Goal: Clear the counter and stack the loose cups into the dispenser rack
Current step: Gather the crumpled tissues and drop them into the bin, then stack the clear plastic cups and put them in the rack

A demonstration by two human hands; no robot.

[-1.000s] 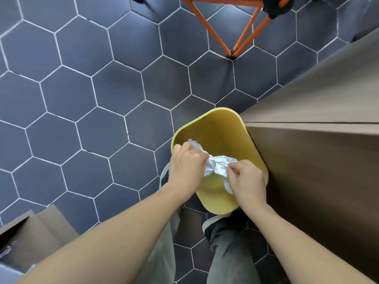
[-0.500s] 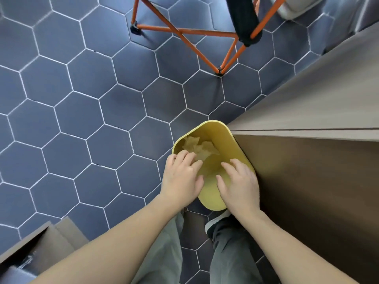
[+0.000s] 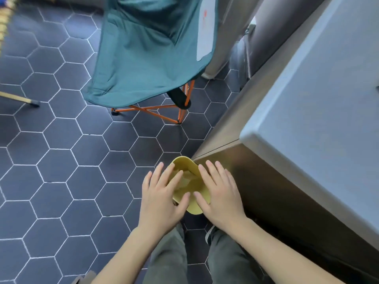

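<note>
A yellow waste bin (image 3: 185, 163) stands on the floor against the brown cabinet side. Crumpled paper (image 3: 185, 181) lies inside it. My left hand (image 3: 162, 196) hovers over the bin's left rim with fingers spread and straight, holding nothing. My right hand (image 3: 220, 193) is above the bin's right side, fingers also spread and empty. The light grey counter top (image 3: 320, 111) runs along the right. No cups or dispenser rack are in view.
A teal folding chair (image 3: 147, 52) on orange legs (image 3: 164, 113) stands on the dark hexagon-tiled floor (image 3: 61, 160) beyond the bin. The brown cabinet front (image 3: 276, 193) is at the right. My legs and shoes are below the hands.
The crumpled paper that both hands held a second ago now lies in the bin. Both hands have opened and lifted. The view has risen, bringing the chair and counter top into sight.
</note>
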